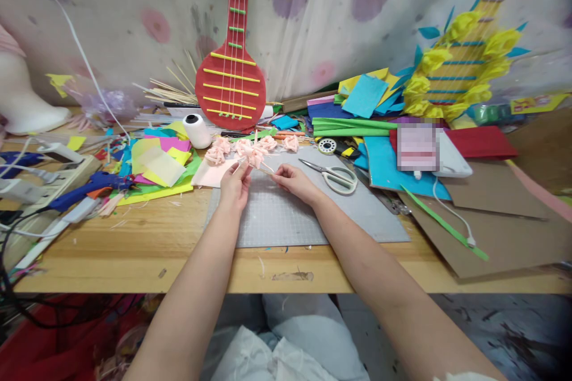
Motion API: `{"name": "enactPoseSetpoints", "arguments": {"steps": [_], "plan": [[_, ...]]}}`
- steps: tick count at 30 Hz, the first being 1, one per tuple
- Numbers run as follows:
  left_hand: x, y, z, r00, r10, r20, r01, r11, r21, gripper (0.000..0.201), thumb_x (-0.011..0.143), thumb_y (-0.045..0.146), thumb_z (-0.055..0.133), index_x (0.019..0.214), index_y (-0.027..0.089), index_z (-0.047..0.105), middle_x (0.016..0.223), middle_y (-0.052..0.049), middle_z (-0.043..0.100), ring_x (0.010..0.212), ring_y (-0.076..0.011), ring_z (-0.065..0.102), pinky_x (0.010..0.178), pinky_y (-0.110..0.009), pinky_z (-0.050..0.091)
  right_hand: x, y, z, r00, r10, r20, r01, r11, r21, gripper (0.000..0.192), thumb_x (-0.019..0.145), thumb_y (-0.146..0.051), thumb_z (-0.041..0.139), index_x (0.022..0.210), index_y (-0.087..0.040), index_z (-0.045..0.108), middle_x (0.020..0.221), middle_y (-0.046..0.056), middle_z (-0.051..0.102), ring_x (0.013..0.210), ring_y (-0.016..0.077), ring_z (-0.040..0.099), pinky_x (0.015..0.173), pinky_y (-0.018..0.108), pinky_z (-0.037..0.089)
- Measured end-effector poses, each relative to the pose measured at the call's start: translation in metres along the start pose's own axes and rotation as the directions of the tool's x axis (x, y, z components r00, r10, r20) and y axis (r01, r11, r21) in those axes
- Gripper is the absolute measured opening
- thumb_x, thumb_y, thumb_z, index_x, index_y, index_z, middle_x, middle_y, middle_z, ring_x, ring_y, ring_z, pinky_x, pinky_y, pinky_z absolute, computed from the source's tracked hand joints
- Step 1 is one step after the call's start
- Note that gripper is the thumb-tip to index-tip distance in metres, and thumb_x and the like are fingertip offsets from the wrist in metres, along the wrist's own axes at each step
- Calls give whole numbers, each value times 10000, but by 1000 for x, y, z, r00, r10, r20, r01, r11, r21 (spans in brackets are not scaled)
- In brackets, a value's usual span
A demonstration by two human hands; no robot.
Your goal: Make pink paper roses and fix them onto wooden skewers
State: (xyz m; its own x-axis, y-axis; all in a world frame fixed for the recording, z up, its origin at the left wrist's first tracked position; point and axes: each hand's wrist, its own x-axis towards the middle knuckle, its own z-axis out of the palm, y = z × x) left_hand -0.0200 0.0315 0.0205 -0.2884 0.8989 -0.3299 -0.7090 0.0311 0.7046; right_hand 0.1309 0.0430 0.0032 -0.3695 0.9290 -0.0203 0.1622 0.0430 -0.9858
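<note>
My left hand pinches a small pink paper flower over the grey cutting mat. My right hand grips the thin wooden stick that runs from that flower. Several more pink paper flowers lie in a row just beyond my hands, at the mat's far edge. A pale pink paper sheet lies under my left hand's fingertips. White-handled scissors rest on the mat to the right of my right hand.
A white thread spool and a red cardboard guitar stand behind the flowers. Coloured paper sheets and a blue glue gun lie left. Foam sheets, brown cardboard and a yellow-flowered guitar fill the right.
</note>
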Motion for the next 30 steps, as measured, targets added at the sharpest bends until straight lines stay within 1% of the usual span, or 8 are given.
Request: {"name": "enactPoseSetpoints", "arguments": {"steps": [2,6,11,15,20,23,26,30], "plan": [[0,1,-1,998,-44,43,44,999,-8,117,703,76,603,773,127,524,777,-22,636,618,-49,607,363,-82,330,0,0,0,1000,-13,-10,13,999,-36,263,675,-405,563,660,-180,428,483,-82,426,425,48,321,444,198,221],[0,3,-1,997,-71,40,72,997,-14,112,694,88,616,776,131,553,778,-27,647,638,-62,615,349,-87,313,0,0,-1,1000,-21,5,22,996,-81,271,704,-431,522,651,-175,450,472,-79,399,438,56,305,462,207,226],[0,1,-2,1000,-16,19,16,1000,12,251,641,19,629,820,149,509,740,-20,642,652,-83,628,392,-93,356,0,-1,-2,998,-19,58,25,993,-116,327,763,-471,439,653,-167,490,461,-71,361,432,63,285,462,213,220],[0,-1,-3,999,35,15,-36,998,52,305,622,29,644,845,157,478,730,-14,636,650,-95,631,414,-109,375,0,0,-2,994,-40,97,54,989,-138,340,777,-474,413,652,-167,487,460,-70,346,429,64,279,454,212,215],[1,-2,-3,998,52,-21,-51,997,58,391,580,47,674,845,182,419,755,-9,628,630,-97,622,431,-123,372,-1,1,-2,986,-83,147,113,971,-211,331,801,-459,391,663,-172,479,491,-62,385,462,72,333,486,208,269],[1,-2,-2,996,65,-54,-61,995,80,427,572,51,664,860,194,384,756,-4,618,619,-101,617,438,-130,368,-2,1,-1,984,-101,147,138,954,-267,305,816,-432,383,680,-173,471,522,-60,408,495,75,365,518,206,299],[-1,-2,0,991,97,-87,-86,989,121,440,578,52,644,884,198,364,769,-2,613,611,-94,612,454,-135,374,-2,3,0,984,-122,130,158,936,-315,235,821,-399,391,779,-181,470,563,-64,443,531,78,394,549,204,317],[-2,-3,1,991,100,-87,-88,988,130,445,587,60,645,894,196,353,789,-6,613,607,-82,607,455,-130,373,-2,3,1,983,-140,117,171,930,-327,172,835,-355,378,828,-193,436,586,-70,453,538,76,407,568,203,327]]}}
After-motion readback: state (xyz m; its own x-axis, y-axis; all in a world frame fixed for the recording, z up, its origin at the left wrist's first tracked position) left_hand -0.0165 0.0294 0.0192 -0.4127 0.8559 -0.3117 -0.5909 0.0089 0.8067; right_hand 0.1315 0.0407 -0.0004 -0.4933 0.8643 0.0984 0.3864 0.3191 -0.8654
